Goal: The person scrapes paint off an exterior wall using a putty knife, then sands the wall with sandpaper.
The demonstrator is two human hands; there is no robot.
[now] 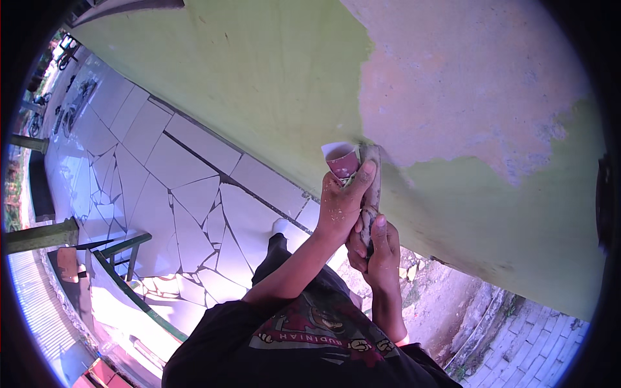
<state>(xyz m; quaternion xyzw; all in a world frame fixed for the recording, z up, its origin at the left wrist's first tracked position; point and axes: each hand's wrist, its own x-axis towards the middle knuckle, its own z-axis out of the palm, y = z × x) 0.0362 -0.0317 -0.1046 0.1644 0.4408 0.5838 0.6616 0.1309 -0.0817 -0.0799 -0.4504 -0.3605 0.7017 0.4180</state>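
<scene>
Both my hands are closed on a long, worn, greyish-brown block (pixel 372 161) that looks like wood, held with its far end against the green wall (pixel 278 84). My left hand (pixel 339 205) wraps its upper part, thumb along the side. Lower down, my right hand (pixel 381 252) grips the near end with the thumb up. A curled sheet (pixel 343 163), reddish-brown and pale at its edge, looks like sandpaper and sticks out on the block's left, above my left fingers. Pale specks dot my left hand. The block's underside is hidden.
A large bare pinkish patch (pixel 466 77) with ragged paint edges spreads over the wall. Cracked pale tiles (pixel 194 213) cover the floor at left, near my foot. A green railing (pixel 139 297) stands at lower left. Rough ground (pixel 446 304) and pale paving (pixel 530 349) lie at lower right.
</scene>
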